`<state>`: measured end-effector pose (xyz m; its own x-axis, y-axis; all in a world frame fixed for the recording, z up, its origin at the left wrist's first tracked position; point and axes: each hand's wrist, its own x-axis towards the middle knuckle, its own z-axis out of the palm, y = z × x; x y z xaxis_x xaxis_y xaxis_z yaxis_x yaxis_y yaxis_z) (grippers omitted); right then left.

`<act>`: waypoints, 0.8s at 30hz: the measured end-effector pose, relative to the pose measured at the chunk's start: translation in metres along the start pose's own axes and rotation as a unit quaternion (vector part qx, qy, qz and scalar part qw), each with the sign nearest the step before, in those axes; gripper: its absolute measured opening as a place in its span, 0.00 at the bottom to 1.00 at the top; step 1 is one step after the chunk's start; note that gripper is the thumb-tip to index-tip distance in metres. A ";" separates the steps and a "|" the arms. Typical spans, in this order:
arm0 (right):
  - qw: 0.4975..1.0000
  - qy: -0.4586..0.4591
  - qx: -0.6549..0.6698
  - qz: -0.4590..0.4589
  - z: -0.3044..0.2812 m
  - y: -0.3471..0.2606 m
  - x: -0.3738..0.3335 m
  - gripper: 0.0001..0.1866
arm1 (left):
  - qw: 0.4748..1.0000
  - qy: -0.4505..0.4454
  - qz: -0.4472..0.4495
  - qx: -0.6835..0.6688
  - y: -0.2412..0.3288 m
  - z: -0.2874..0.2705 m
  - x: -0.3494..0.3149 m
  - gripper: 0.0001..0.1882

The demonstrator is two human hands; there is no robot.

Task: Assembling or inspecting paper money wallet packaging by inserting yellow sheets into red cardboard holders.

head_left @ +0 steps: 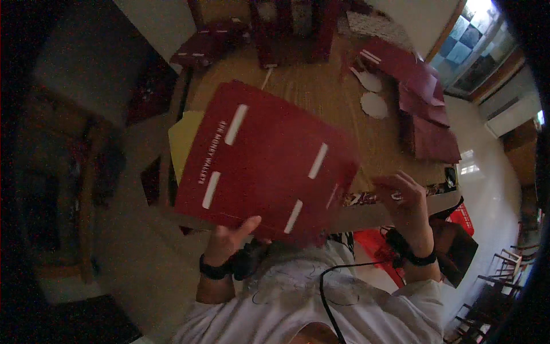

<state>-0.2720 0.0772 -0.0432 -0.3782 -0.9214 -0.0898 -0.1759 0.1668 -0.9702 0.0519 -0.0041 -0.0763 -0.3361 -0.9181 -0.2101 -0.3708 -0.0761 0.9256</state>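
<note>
A large dark red card sheet (269, 155) with several white slots and a line of white print lies tilted over the near left of the table. My left hand (229, 241) grips its near edge, one finger on top and the rest partly hidden underneath. To the right of the sheet, my right hand (408, 200) hangs over the table's front edge, fingers stretched toward the sheet and apart from it. Nothing shows in it. A yellow sheet (184, 140) sticks out from under the card's left side.
Dark red folded pieces (427, 135) are piled on the wooden table (298, 86) at right, beside white scalloped pieces (374, 105). A dark red box-like stand (295, 34) is at the back. Below the right front edge is a red crate (461, 219); a black cable (322, 286) crosses my shirt.
</note>
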 end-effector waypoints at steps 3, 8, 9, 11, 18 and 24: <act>0.994 -0.015 -0.043 -0.097 0.010 -0.012 0.011 0.11 | 0.995 -0.027 0.093 -0.023 0.013 0.005 0.001 0.26; 0.882 0.073 -0.342 -0.315 0.032 -0.014 0.035 0.17 | 0.974 -0.068 0.193 0.092 -0.017 -0.002 0.005 0.29; 0.944 0.011 -0.228 -0.238 0.034 -0.011 0.036 0.18 | 0.945 -0.088 0.273 0.156 -0.021 -0.001 0.007 0.30; 0.980 -0.054 -0.108 -0.158 0.036 0.001 0.047 0.20 | 0.968 -0.101 0.214 0.078 -0.019 -0.001 0.011 0.29; 0.949 -0.279 -0.111 -0.099 0.015 0.006 0.119 0.15 | 0.975 0.127 0.166 -0.071 -0.003 -0.035 0.048 0.26; 0.833 -0.259 -0.341 -0.351 0.045 0.086 0.180 0.14 | 0.979 -0.177 0.050 -0.087 -0.004 0.002 0.115 0.28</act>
<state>-0.3143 -0.0900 -0.1534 0.4473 -0.8744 0.1883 -0.7300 -0.4785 -0.4880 0.0126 -0.1091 -0.1045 -0.6531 -0.7349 -0.1825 -0.1782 -0.0851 0.9803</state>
